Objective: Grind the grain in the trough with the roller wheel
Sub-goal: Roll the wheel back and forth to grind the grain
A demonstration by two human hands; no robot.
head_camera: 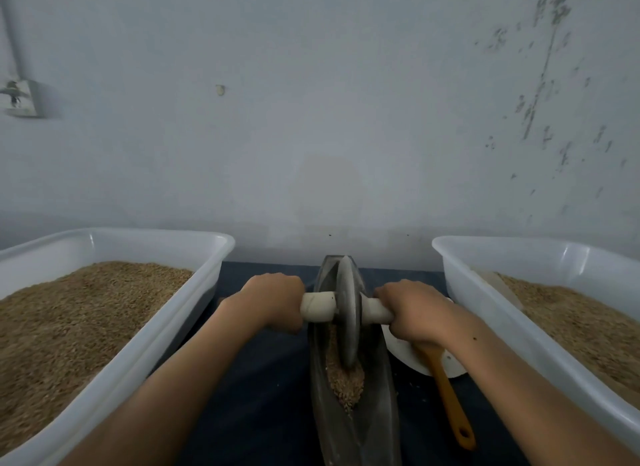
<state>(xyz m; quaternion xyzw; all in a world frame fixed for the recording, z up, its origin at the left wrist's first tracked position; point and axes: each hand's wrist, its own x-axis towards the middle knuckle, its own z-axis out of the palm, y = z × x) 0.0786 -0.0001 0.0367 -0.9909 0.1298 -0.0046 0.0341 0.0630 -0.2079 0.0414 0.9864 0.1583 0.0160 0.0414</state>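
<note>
A grey metal roller wheel (347,309) stands upright on its edge inside a long, narrow, boat-shaped metal trough (372,420) that runs away from me on a dark cloth. A pale axle handle (318,306) passes through the wheel's hub. My left hand (277,301) is closed around the left end of the handle, my right hand (412,313) around the right end. Brown grain (344,382) lies in the trough's groove, heaped just in front of the wheel's lower rim. The far tip of the trough shows behind the wheel.
A large white plastic tub (207,278) full of grain stands at the left, a second one (485,292) at the right. A white plate (405,354) with an orange-handled wooden spoon (450,403) lies under my right wrist. A pale wall rises right behind.
</note>
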